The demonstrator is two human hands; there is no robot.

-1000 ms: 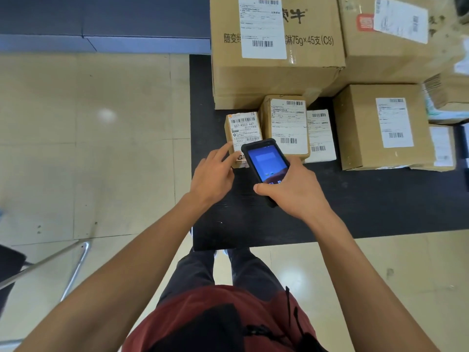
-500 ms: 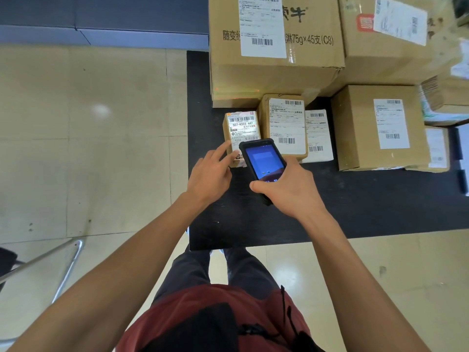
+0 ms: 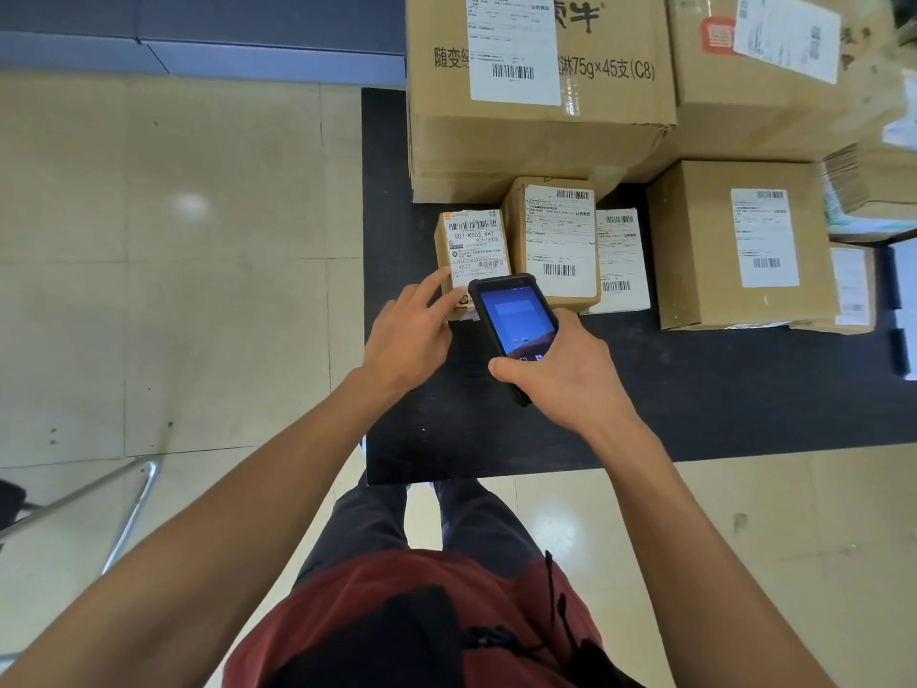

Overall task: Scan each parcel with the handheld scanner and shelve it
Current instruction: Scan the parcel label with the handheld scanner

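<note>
Several parcels (image 3: 541, 96) on black mat (image 3: 744, 389), beige tiled floor (image 3: 173, 290), right hand (image 3: 565, 374) gripping scanner (image 3: 516, 320), left hand (image 3: 412, 335) spread

Brown parcels (image 3: 541, 116) with white labels (image 3: 560, 240), black mat (image 3: 694, 389).

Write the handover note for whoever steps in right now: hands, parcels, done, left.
Right hand: gripping the handheld scanner, screen lit, over the black mat.
Left hand: open, fingertips touching the small parcel labelled 507-K503 447.
Other parcels: labelled boxes sit behind and to the right on the mat.
Done: nothing visibly shelved; no scan confirmation readable.
Left: scan this small parcel, shelve it, then work through the others.
</note>
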